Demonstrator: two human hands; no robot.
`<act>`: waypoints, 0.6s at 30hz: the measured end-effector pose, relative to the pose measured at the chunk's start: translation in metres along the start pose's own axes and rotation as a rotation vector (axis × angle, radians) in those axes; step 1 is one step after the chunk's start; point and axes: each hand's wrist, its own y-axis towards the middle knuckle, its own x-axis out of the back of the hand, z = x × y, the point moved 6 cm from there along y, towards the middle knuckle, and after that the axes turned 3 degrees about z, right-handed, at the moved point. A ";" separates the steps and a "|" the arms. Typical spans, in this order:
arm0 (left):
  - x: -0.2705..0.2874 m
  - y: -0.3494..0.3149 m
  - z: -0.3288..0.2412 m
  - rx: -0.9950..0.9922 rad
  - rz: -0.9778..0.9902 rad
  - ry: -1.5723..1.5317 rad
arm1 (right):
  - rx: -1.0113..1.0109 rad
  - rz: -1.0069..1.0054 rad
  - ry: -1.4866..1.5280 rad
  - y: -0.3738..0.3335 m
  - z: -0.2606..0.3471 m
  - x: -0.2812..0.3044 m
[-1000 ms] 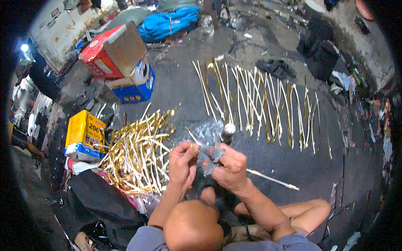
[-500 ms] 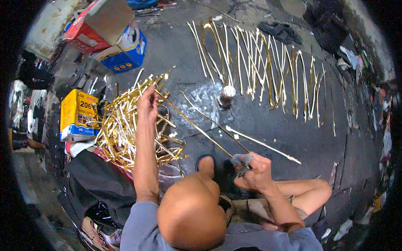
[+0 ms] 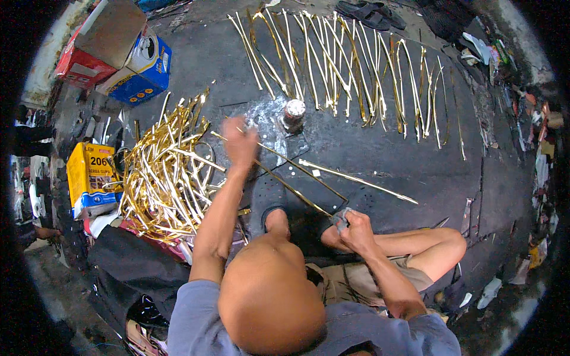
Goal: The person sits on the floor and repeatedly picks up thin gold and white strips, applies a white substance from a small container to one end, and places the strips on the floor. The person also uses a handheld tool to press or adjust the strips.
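Note:
My left hand (image 3: 240, 145), smeared by motion, is closed around a narrow gold strip (image 3: 292, 188) right of the pile. The strip slants down to my right hand (image 3: 358, 232), which grips a crumpled grey cloth (image 3: 340, 219) around its lower end. A second thin strip (image 3: 309, 171) crosses just above, its upper end near my left hand. On the dark mat lies a wider pale gold strip (image 3: 359, 181). A heap of shiny gold and white strips (image 3: 169, 172) sits left of my left forearm.
Many strips (image 3: 338, 68) lie in a row at the far side. A white-topped cylinder (image 3: 294, 115) stands amid white smears. At left are a yellow and blue box (image 3: 92, 178), a blue box (image 3: 142, 80) and a red box (image 3: 83, 65). Dark sandals (image 3: 371, 15) lie at the back.
My left hand has moved away from the heap, rightward and nearer my right hand, shortening the strip's span between them. The whole view has shifted a little.

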 end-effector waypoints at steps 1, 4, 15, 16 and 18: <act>-0.032 -0.018 -0.030 -0.093 0.259 -0.098 | -0.016 0.028 -0.055 0.004 -0.007 -0.005; -0.094 -0.071 -0.084 -0.457 0.698 -0.004 | -0.113 0.093 -0.224 0.008 -0.015 -0.006; -0.122 -0.104 -0.073 -0.617 0.752 0.264 | -0.151 -0.191 -0.042 0.047 0.026 0.031; -0.126 -0.106 -0.072 -0.636 0.802 0.301 | -0.133 -0.208 0.007 0.060 0.030 0.030; -0.131 -0.113 -0.069 -0.640 0.883 0.304 | -0.077 -0.213 0.094 0.084 0.034 0.027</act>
